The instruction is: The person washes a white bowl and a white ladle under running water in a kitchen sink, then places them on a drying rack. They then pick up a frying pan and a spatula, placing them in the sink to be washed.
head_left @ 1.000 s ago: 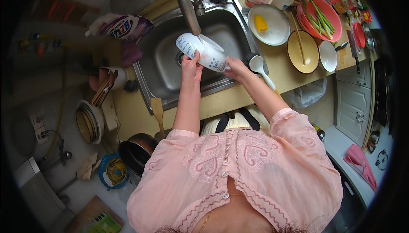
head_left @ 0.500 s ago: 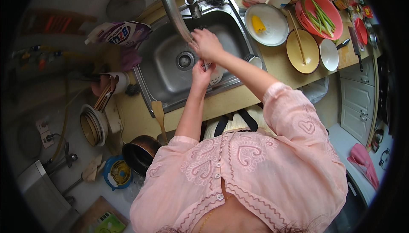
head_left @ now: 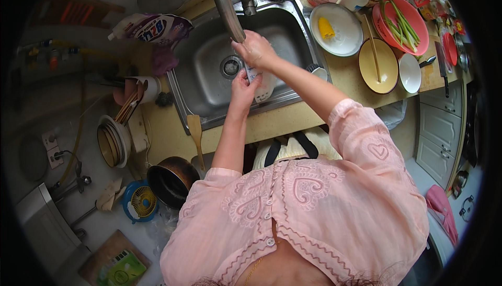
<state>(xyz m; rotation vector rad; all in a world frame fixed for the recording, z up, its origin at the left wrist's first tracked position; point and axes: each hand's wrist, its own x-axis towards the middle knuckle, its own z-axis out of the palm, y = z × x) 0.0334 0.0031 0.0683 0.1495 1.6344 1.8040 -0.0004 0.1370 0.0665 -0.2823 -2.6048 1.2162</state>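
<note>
My left hand (head_left: 242, 90) grips a white piece with dark marks (head_left: 264, 91) over the sink (head_left: 197, 84), its thumb lying along the near side. Its exact kind is hard to make out, since my hands cover part of it. Just beneath the mouth of the tap (head_left: 224, 9), my right hand (head_left: 257, 50) is curled over the upper end of that piece with fingers bent. The drain (head_left: 230, 67) shows to the left of both hands.
A purple-and-white pouch (head_left: 151, 29) stands left of the sink. A wooden spatula (head_left: 195, 132) lies by the near rim. To the right are a white bowl with a yellow piece (head_left: 326, 29), a yellow bowl (head_left: 377, 71), a red basin with green stalks (head_left: 402, 24) and a knife (head_left: 442, 66).
The whole view has shifted slightly. My right hand stays under the tap, its fingers slightly shifted. More of the white piece shows between my hands.
</note>
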